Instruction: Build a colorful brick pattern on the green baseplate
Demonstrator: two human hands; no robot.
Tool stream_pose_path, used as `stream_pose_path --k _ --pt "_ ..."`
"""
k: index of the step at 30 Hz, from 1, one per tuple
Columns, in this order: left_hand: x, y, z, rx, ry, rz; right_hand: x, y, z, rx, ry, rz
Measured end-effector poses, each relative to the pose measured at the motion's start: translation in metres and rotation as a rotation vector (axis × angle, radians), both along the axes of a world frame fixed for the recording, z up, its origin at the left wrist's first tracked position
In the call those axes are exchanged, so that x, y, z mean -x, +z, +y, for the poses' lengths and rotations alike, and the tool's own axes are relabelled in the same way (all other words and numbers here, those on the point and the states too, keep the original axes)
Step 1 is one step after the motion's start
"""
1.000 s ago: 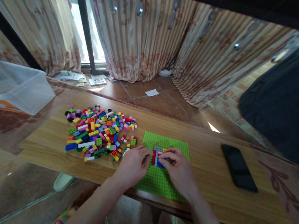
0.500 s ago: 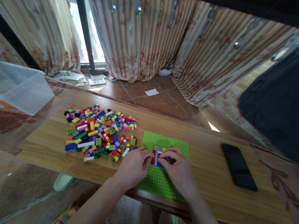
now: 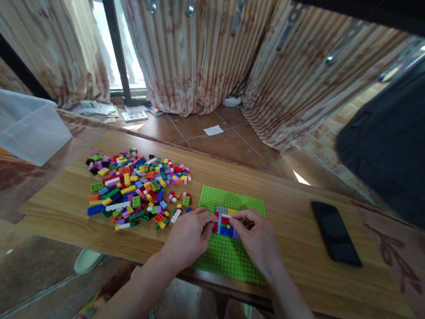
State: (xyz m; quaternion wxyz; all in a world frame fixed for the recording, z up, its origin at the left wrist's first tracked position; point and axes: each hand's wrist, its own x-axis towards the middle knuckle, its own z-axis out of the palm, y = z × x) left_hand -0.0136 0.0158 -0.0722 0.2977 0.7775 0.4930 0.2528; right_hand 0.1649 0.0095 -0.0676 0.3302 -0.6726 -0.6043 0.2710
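A green studded baseplate [image 3: 229, 264] lies on the wooden table, bearing a low block of toy building bricks [image 3: 223, 229] in red, blue, light blue, grey, yellow and purple. My left hand [image 3: 189, 235] rests at the left side of this block, thumb and forefinger pinched together by its red edge; anything between them is hidden. From the right, my right hand [image 3: 259, 237] reaches over the block, its thumb and forefinger tips close together above the red and white bricks. What that pinch holds, if anything, is too small to tell.
Left of the baseplate spreads a pile of loose multicoloured bricks [image 3: 136, 189]. A black phone [image 3: 335, 233] lies to the right on the table [image 3: 291, 209]. At the far left stands a translucent plastic bin [image 3: 47, 130]. Curtains [image 3: 194, 50] hang beyond the table.
My right hand has shifted slightly up and back from the brick block, uncovering more of its lower right part. My left hand keeps its place beside the block. The whole view has shifted slightly.
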Motion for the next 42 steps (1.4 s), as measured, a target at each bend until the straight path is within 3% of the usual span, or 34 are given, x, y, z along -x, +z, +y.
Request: stream_pose_path --k 42 --pt "-0.002 -0.001 0.000 -0.019 -0.007 0.057 0.012 -0.003 0.002 0.014 0.016 -0.076"
